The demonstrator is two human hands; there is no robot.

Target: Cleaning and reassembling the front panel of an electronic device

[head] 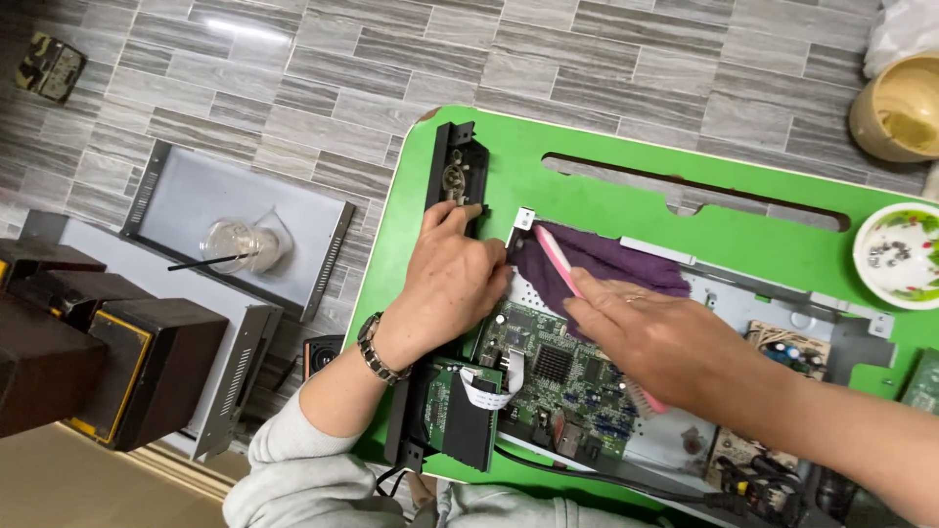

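The right hand [655, 337] lies palm down over the open metal chassis [841, 337], fingers closed around a pink plastic brush [559, 262]. The brush handle runs diagonally under the palm; its upper end projects past the fingertips and its lower end shows below the hand, just above the green printed circuit board [558, 376]. The brush and fingertips rest on a crumpled purple cloth [606, 262], which lies across the upper left corner of the chassis.

The left hand [452, 279] is placed flat, fingers curled down, on the long black plastic front panel [452, 176] at the left edge of the chassis. It holds nothing; it presses on the panel. A metal link wristband [375, 350] sits on the left wrist, above a grey sleeve [293, 469].

A white flat ribbon cable [489, 391] bends between the circuit board and a smaller board mounted on the front panel. A black cable [606, 479] runs along the lower edge of the chassis.

The assembly rests on a bright green low table [626, 196] with a long slot near its far edge. A white patterned dish [895, 254] stands on the table at the right. On the tiled floor to the left lie a grey metal cover [186, 196] bearing a clear plastic cup [235, 244], and dark brown boxes [98, 362]
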